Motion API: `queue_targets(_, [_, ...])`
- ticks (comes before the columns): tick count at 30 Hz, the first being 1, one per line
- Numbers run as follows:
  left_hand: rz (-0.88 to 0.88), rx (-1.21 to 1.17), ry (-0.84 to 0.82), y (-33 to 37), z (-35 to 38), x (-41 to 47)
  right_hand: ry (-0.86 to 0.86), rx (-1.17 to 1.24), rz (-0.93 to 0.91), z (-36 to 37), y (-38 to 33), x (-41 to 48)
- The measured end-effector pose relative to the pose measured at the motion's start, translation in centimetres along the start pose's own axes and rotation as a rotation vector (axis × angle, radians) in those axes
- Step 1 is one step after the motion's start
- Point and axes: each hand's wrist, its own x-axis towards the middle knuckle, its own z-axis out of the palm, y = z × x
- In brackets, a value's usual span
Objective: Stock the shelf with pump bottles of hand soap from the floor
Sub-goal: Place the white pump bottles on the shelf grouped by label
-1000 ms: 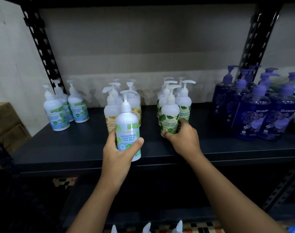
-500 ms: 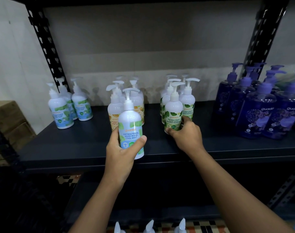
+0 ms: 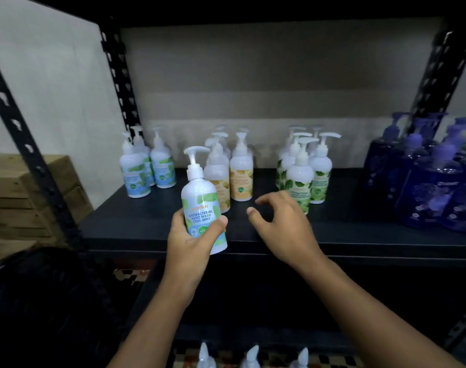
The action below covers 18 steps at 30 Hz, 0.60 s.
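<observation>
Head view: your left hand (image 3: 190, 240) grips the Cool Mint bottle (image 3: 203, 208) above the shelf (image 3: 147, 229) front edge. Your right hand (image 3: 282, 224) hovers spread, empty, beside the green-leaf bottles (image 3: 301, 179).

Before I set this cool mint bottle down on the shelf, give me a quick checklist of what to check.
1. Grip: left hand wraps the cool mint bottle firmly: ok.
2. Bottle upright, pump on top: slightly tilted but ok.
3. Right hand free and off the green-leaf bottles: ok.
4. Matching group: blue-green bottles stand at the shelf's left end: ok.
5. Bare shelf in front of that group: ok.
6. Path there clear of the yellow-label bottles: cannot tell; they stand close behind the held bottle.
</observation>
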Motion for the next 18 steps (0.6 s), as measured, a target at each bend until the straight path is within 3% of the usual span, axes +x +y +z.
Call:
queue_targets(5, [0.04,0.078,0.115,1.9,-4.6,1.4,-0.277,-0.296,0.068,3.2,-2.0,1.3])
queue_targets(10, [0.113,0.195,0.129,3.5,-8.2,4.3,-0.457,-0.428,0.095,5.6,-2.7,3.2])
queue_targets(18, [0.123,0.393,0.076,2.3,-9.9,9.5,-0.451,-0.515,0.049,7.1,-1.9,3.0])
